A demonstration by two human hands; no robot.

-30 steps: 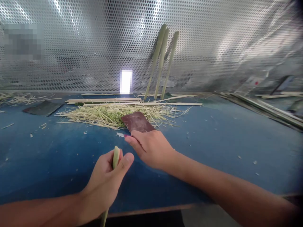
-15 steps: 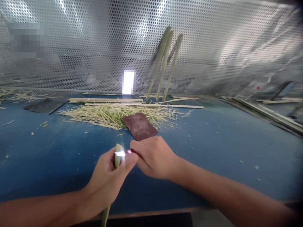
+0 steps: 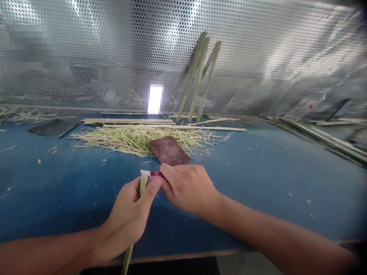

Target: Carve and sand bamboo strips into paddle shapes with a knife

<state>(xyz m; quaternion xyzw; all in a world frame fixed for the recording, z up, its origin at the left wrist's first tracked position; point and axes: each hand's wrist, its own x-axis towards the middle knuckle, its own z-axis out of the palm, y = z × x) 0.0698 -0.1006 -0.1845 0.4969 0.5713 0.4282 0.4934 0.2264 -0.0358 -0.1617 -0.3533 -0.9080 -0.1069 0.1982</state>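
Observation:
My left hand [image 3: 130,212] is closed around a narrow green bamboo strip [image 3: 143,186]. The strip's tip stands up between thumb and fingers, and its lower end [image 3: 127,261] hangs down past the table edge. In my right hand [image 3: 187,187], closed, is a knife with a magenta handle [image 3: 155,173] and a short pale blade [image 3: 145,173]. Most of the handle is hidden by the fingers. The blade lies crosswise at the strip's tip. My left thumb is close to the knife handle; I cannot tell if they touch.
Behind my hands, brown sandpaper [image 3: 169,151] lies on a heap of bamboo shavings [image 3: 123,139]. Flat strips [image 3: 129,122] lie behind it. Three green paddle-ended sticks [image 3: 197,72] lean on the perforated metal panel [image 3: 114,57]. A dark sheet [image 3: 56,128] is on the blue table [image 3: 258,183].
My right hand and the knife have moved up, away from me; the blade has passed from slightly below the strip's tip to its very end. My left hand keeps its hold.

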